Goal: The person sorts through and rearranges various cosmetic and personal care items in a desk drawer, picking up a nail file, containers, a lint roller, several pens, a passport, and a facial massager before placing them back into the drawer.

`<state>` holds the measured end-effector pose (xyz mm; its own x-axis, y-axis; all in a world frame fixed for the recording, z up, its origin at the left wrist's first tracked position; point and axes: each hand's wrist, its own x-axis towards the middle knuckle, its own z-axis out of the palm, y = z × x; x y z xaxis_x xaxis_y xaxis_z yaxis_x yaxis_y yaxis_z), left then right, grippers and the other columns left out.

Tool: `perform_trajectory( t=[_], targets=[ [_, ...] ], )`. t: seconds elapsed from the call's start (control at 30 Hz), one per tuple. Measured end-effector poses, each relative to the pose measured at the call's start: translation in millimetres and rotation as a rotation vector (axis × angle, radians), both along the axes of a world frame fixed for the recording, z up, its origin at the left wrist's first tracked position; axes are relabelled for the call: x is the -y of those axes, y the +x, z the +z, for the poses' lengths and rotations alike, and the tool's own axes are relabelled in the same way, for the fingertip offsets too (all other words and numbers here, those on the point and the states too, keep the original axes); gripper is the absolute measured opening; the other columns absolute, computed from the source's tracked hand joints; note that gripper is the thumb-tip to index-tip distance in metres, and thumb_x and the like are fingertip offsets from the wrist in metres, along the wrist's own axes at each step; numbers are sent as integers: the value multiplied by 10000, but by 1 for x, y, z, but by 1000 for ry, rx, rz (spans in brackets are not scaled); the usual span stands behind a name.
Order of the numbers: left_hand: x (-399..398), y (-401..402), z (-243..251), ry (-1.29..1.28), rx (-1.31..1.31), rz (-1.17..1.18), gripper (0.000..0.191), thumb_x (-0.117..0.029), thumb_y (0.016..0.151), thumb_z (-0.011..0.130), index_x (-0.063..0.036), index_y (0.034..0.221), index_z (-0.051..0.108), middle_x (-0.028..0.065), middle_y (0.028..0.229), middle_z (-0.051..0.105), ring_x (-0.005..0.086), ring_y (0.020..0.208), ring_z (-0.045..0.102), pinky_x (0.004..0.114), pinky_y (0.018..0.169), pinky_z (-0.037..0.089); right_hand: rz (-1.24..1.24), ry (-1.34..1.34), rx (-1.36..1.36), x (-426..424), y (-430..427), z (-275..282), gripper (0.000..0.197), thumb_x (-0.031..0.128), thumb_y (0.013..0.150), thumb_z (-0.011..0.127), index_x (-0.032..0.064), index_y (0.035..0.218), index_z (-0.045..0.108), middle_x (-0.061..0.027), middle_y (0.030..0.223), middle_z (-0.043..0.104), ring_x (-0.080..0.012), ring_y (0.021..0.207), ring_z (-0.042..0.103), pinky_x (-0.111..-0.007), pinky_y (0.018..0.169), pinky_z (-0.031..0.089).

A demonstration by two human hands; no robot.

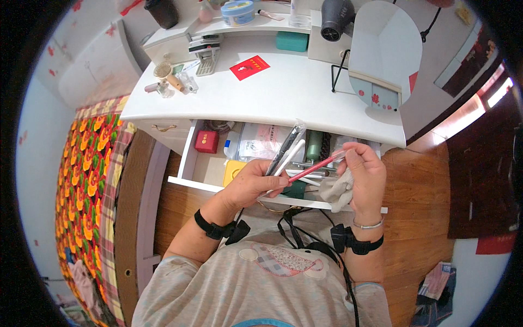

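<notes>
Over the pulled-out drawer (192, 182) of a white dressing table, my left hand (255, 180) grips several slim sticks: a black one in clear wrap (282, 149) and a white one (291, 156). A thin red stick (316, 166) slants between both hands. Its upper end, in what looks like clear wrap, is pinched by my right hand (363, 173), which also has a pale grey cloth (338, 191) hanging from it. What the stick's lower end rests on in my left hand is partly hidden. Beneath lie brushes, a green tube (314, 146) and a yellow case (233, 172).
Also in the drawer are a red box (206, 142) and plastic packets (261, 143). On the tabletop (245, 98) stand an oval mirror (384, 53) and a wooden hairbrush (173, 81), with a red card (249, 67) lying flat. A hair dryer (336, 20) is at the back.
</notes>
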<state>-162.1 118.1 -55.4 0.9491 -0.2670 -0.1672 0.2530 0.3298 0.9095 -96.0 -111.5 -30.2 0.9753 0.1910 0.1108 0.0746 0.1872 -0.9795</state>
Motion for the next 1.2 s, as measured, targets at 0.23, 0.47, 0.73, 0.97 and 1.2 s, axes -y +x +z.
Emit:
perform_trajectory(
  t=[0.23, 0.47, 0.73, 0.97, 1.2],
  targets=[
    [-1, -1, -3, -18, 3, 11, 204, -193, 826, 705, -7, 873, 635, 10, 643, 555, 80, 542, 468, 211, 501, 341, 106, -1, 10, -8, -7, -7, 155, 115, 931, 585, -19, 988, 638, -64, 867, 678, -86, 660, 572, -197, 611, 457],
    [-7, -2, 5, 100, 4, -1, 207, -211, 822, 712, -26, 882, 642, 11, 653, 567, 85, 553, 480, 223, 500, 333, 50, -56, -16, -17, -9, -6, 151, 108, 924, 588, -17, 996, 633, -63, 872, 674, -84, 657, 567, -196, 598, 448],
    [-26, 4, 7, 357, 104, 58, 226, -220, 874, 676, -22, 981, 669, 30, 770, 662, 73, 646, 526, 223, 593, 421, 47, 7, -132, -5, 2, -11, 151, 78, 900, 595, -23, 1013, 593, -98, 850, 668, -95, 648, 563, -201, 584, 454],
    [-29, 8, -1, 558, 68, 135, 174, -138, 874, 649, -4, 983, 667, 11, 798, 631, 79, 715, 546, 239, 647, 441, 43, -188, -172, 12, 7, -34, 128, 91, 895, 602, -22, 952, 584, -105, 783, 664, -104, 599, 571, -210, 568, 463],
    [-32, 10, -16, 614, 85, 220, 247, -156, 884, 625, 24, 1051, 654, 7, 812, 617, 71, 719, 527, 234, 650, 433, 114, -388, -205, 15, 4, -35, 161, 87, 895, 589, -47, 983, 602, -105, 769, 666, -124, 623, 599, -230, 577, 471]
  ],
)
